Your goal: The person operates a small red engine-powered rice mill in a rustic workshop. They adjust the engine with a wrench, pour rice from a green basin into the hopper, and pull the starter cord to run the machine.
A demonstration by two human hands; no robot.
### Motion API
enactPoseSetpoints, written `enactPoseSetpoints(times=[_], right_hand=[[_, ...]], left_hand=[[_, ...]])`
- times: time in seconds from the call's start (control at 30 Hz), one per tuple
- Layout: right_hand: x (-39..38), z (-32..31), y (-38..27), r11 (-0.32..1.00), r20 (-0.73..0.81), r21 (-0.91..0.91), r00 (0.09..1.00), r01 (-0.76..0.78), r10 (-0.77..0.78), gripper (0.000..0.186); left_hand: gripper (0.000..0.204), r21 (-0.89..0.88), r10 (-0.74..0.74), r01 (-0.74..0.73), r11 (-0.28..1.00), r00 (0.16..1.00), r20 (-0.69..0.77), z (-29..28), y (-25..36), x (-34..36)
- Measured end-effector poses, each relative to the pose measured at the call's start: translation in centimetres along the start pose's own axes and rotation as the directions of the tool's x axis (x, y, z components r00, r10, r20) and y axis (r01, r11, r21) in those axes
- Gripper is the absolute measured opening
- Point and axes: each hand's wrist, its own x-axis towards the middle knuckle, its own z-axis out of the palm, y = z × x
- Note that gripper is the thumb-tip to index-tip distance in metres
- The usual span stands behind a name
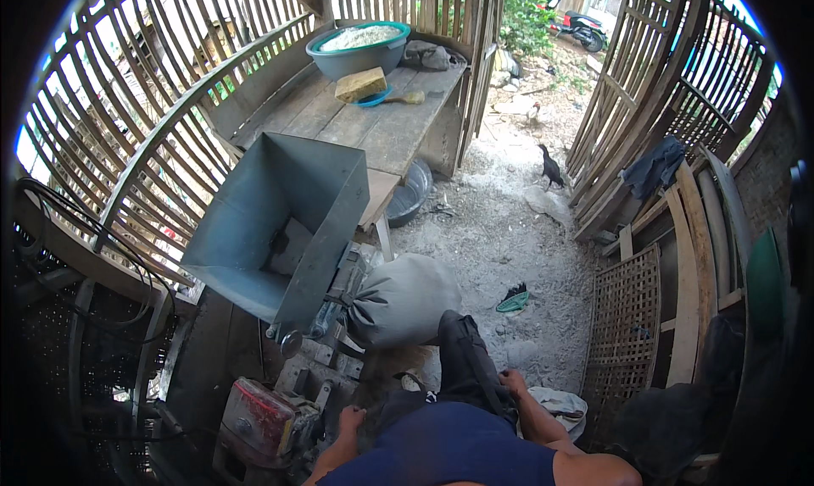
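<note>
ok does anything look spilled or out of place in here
Whitish powder is scattered over the floor near the open slatted gate, as if spilled. A green and black item lies alone farther in, perhaps dropped; its kind is unclear.

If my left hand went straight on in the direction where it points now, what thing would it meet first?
Probably the bulging pale sack: the left hand points roughly toward it. Depth is unclear, so the hand might pass above it.
</note>
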Motion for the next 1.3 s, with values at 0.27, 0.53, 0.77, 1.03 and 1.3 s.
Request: enactPoseSetpoints(times=[0.27, 0.53, 0.77, 1.03, 1.3], right_hand=[[2.8, -5.7, 4.1, 0.98, -0.115, 0.111, 0.977, -0.167, 0.179, 0.035], [8.9, -14.8, 15.2, 0.979, 0.111, 0.046, 0.975, -0.199, 0.193, 0.046], [18.5, -29.5, 13.2, 0.9, 0.122, 0.335, 0.96, -0.279, 0.253, 0.045], [33.7, -35.4, 1.1, 0.915, 0.162, 0.372, 0.982, -0.153, 0.099, 0.044], [46.4, -35.7, -15.8, 0.92, 0.254, 0.363, 0.966, -0.146, 0.053, 0.042]], left_hand=[[0.033, 0.14, -0.172, 0.157, 0.978, 0.979, 0.108, 2.8, 1.8, -0.6], [0.026, -0.237, 0.363, -0.414, 0.879, 0.902, -0.232, 9.2, 31.7, 4.9], [0.018, 0.092, 0.689, -0.94, 0.328, 0.171, -0.704, 2.9, 67.5, 2.8], [0.061, 0.45, 0.649, -0.751, 0.484, -0.037, -0.76, -9.9, 86.1, 13.3], [0.067, 0.691, 0.769, -0.346, 0.635, 0.201, -0.606, -25.1, 91.2, 32.9]])
